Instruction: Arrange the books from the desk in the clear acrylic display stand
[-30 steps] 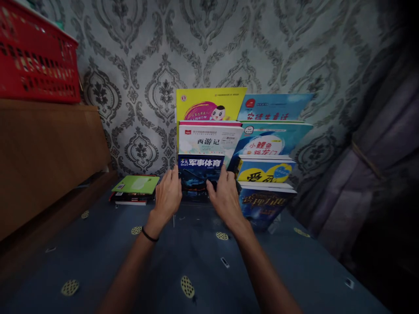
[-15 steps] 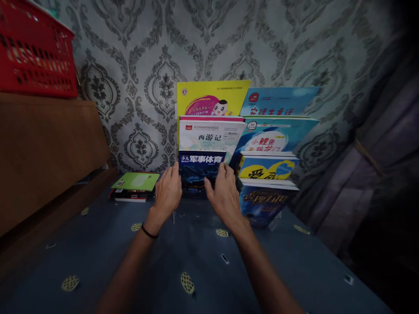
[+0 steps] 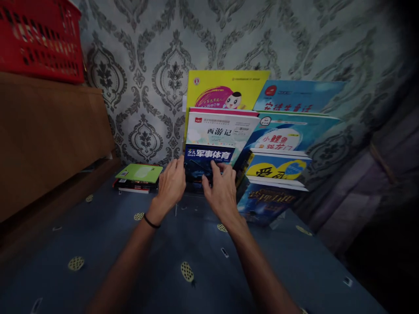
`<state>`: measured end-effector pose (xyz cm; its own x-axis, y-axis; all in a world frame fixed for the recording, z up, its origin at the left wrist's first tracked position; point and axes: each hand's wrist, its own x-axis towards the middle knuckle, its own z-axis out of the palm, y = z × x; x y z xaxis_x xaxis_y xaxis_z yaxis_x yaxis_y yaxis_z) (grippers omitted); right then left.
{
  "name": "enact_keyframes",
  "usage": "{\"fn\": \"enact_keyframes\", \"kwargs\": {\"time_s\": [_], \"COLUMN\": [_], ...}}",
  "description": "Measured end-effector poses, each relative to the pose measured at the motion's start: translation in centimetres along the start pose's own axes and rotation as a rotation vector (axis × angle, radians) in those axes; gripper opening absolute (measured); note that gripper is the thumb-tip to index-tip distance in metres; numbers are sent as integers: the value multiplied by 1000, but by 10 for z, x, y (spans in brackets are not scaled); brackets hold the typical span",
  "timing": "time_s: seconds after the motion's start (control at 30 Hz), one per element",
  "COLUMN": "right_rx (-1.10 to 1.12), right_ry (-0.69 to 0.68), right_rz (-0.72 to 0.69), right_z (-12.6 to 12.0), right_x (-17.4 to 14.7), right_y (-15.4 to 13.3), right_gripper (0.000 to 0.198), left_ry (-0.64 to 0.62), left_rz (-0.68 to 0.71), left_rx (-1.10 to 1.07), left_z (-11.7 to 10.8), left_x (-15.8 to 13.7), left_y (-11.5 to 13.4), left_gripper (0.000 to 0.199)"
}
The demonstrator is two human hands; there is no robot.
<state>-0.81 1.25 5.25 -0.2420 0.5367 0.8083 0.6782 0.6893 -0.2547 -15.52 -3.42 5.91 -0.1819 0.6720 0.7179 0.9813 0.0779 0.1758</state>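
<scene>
A small dark blue book (image 3: 197,168) with white lettering stands upright at the front of the left row of books. My left hand (image 3: 171,184) is closed at its left edge, fingers together and thumb out of sight. In front of the cover's lower right is my right hand (image 3: 222,189), its fingers bent and its thumb held apart. Behind the dark blue book stand a white book (image 3: 225,124) and a taller yellow book (image 3: 199,83). What supports the row from below is mostly hidden by my hands.
To the right stands a second row: a light blue book (image 3: 301,93), a teal book (image 3: 307,124), a yellow-and-blue book (image 3: 278,165) and a dark book (image 3: 266,203). A green book (image 3: 140,173) tops a flat pile. A red basket (image 3: 42,48) sits on a wooden cabinet (image 3: 55,131).
My right hand has shifted from the dark blue book's right edge to in front of its cover. My left hand stays at the left edge. The view has moved slightly.
</scene>
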Motion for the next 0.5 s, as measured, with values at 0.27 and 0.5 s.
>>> {"fn": "enact_keyframes", "kwargs": {"time_s": [0.27,0.5], "right_rx": [66,95], "right_ry": [-53,-90], "right_rz": [-8,-20], "right_z": [1,1], "right_x": [-1,0], "right_y": [1,2], "right_gripper": [48,49], "left_ry": [-2,30], "left_rz": [-20,-65], "left_rx": [-59,-122], "left_z": [-8,-18], "left_x": [4,9], "left_y": [-7,-22], "left_gripper": [45,42]}}
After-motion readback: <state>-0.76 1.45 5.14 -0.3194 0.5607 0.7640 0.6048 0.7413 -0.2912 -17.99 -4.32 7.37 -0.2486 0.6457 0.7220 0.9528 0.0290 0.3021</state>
